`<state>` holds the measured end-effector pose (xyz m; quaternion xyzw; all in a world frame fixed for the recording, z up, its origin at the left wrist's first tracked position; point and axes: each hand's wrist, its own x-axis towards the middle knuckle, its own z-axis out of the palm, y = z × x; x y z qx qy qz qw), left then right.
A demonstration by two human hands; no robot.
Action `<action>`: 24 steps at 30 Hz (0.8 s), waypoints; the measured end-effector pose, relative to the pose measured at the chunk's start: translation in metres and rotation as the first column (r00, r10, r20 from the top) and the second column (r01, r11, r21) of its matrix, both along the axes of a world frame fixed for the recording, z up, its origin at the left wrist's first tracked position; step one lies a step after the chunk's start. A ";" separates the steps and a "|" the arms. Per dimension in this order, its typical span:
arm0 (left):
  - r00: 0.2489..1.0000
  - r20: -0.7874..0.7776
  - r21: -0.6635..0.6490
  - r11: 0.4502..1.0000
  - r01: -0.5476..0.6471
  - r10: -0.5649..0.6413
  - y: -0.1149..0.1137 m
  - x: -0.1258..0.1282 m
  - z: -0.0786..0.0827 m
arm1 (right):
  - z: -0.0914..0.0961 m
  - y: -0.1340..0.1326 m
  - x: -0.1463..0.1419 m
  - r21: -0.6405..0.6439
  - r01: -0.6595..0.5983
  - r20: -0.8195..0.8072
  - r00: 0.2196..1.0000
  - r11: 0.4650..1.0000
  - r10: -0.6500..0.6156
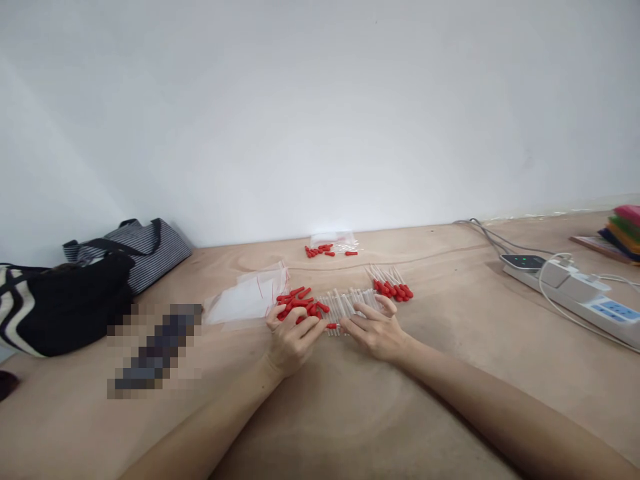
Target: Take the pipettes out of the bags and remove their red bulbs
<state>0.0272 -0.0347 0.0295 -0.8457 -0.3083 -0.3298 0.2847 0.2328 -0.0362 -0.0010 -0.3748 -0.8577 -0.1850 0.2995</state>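
Between my hands is a red rubber dropper bulb (331, 326), pinched by my left hand (295, 340). My right hand (373, 328) grips a thin clear dropper tube whose end meets the bulb's right side; most of that tube is hidden by the fingers. Under and behind the fingertips lies a row of clear tubes (340, 305). Loose red bulbs (299, 293) are heaped just beyond my left hand. To the right of the tubes sits a bunch of droppers (393, 287), their red bulbs towards me and their tubes pointing away.
Flat clear zip bags (245, 297) with red edges lie left of the bulbs. Farther back is another bag (333, 239) with several red bulbs and tubes. Two bags, striped (145, 253) and black (75, 307), stand left. At right are a power strip (590, 303), cables and colourful stacked items (625, 230).
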 end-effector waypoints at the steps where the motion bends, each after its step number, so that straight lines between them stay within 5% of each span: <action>1: 1.000 -0.005 -0.008 1.000 0.004 -0.004 0.000 -0.001 0.000 | 0.002 0.000 -0.001 -0.013 0.003 -0.004 1.000 1.000 -0.003; 7: 1.000 -0.015 -0.127 0.992 -0.021 0.019 0.003 -0.015 -0.008 | 0.013 -0.003 -0.005 -0.103 -0.023 -0.075 0.997 0.994 0.015; 11: 0.985 0.075 -0.087 0.985 -0.148 0.154 0.011 -0.037 0.001 | 0.019 0.002 0.010 -0.247 0.031 -0.152 0.986 0.969 -0.070; 14: 0.929 0.210 -0.126 0.951 -0.283 0.305 0.016 -0.045 0.013 | 0.027 0.013 0.026 -0.440 0.100 -0.255 0.939 0.892 -0.232; 17: 0.909 0.231 -0.235 0.926 -0.294 0.347 0.019 -0.043 0.017 | 0.036 0.027 0.032 -0.586 0.146 -0.315 0.865 0.797 -0.390; 24: 0.823 0.254 -0.487 0.803 -0.344 0.508 0.027 -0.045 0.007 | 0.043 0.051 0.022 -0.723 0.347 -0.153 0.762 0.597 -0.629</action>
